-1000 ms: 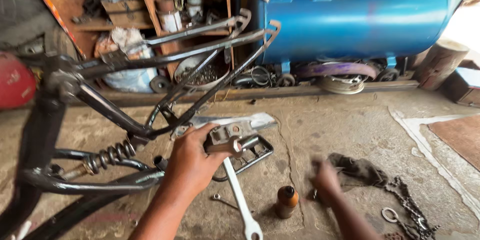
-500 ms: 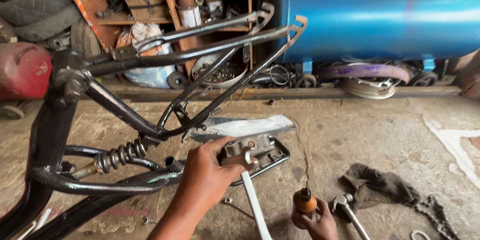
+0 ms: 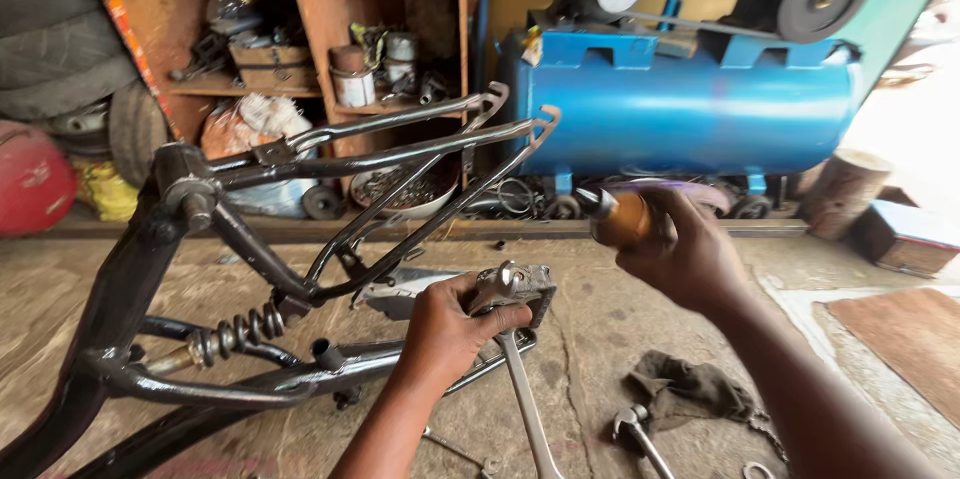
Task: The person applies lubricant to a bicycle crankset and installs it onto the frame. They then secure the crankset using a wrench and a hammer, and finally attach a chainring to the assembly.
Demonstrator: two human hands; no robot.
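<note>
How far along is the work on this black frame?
Done: the black frame lies stripped on the floor. In hand: the left hand grips a metal bracket on it, and the right hand holds up a small orange bottle. Left: the wrench is not in either hand.

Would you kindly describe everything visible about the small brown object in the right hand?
The small brown object looks like a short orange-brown cylinder with a dark, narrow metal tip pointing left. It is blurred, so its material is unclear. The right hand grips it from the right, held roughly level above the floor, in front of the blue tank.
</note>
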